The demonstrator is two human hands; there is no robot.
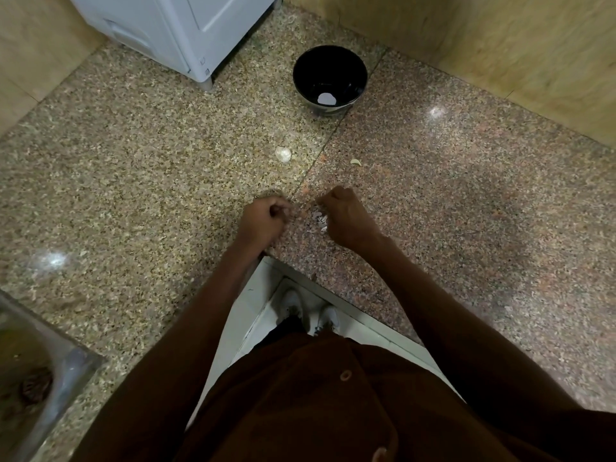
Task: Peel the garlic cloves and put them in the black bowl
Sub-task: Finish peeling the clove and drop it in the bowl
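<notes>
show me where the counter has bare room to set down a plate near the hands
Bare granite lies right of the right hand, out toward the wood wall, and left of the left hand, up to the sink. Crowded: peel scraps between the hands, garlic toward the black bowl.

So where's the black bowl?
The black bowl sits on the granite counter at the far middle of the head view, right of the white appliance.

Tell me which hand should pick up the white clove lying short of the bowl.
Left, probably. The white clove lies ahead of the left hand, across the countertop seam from the right hand.
</notes>
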